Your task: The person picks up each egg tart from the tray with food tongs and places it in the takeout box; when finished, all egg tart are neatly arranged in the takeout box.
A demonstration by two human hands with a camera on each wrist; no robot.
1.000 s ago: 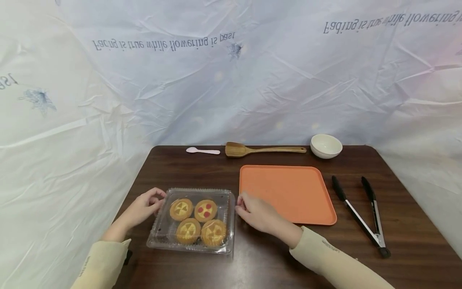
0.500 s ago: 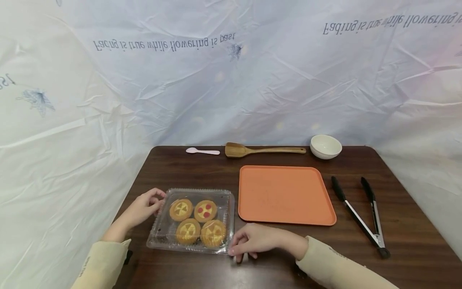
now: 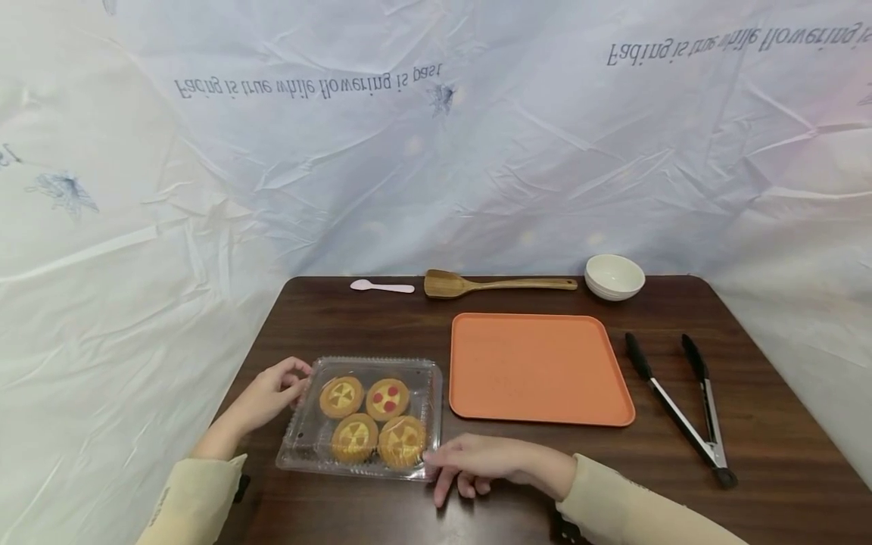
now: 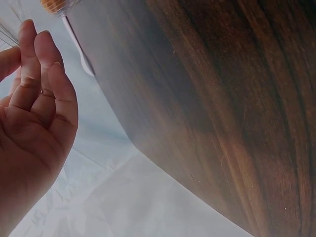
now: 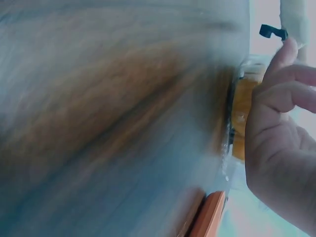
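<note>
A clear plastic clamshell box (image 3: 313,446) lies closed on the dark wooden table, with several round golden tarts (image 3: 354,437) inside. Red pieces top one tart (image 3: 387,399). At the box's left edge my left hand (image 3: 269,393) pinches the rim between thumb and fingers; the left wrist view shows these fingers beside clear plastic. My right hand (image 3: 487,460) is at the front right corner, its thumb touching the box and its forefinger stretched down past the edge. In the right wrist view the hand (image 5: 284,113) partly covers the tarts.
An orange tray (image 3: 538,367) lies right of the box. Black-tipped metal tongs (image 3: 681,416) lie spread further right. Along the back edge are a pink spoon (image 3: 381,287), a wooden spatula (image 3: 497,284) and a white bowl (image 3: 615,278). A pale curtain (image 3: 436,166) surrounds the table.
My right hand has come down the box's right side, from near the tray's left edge to the front right corner, and its forefinger has straightened. The left hand and box stay put.
</note>
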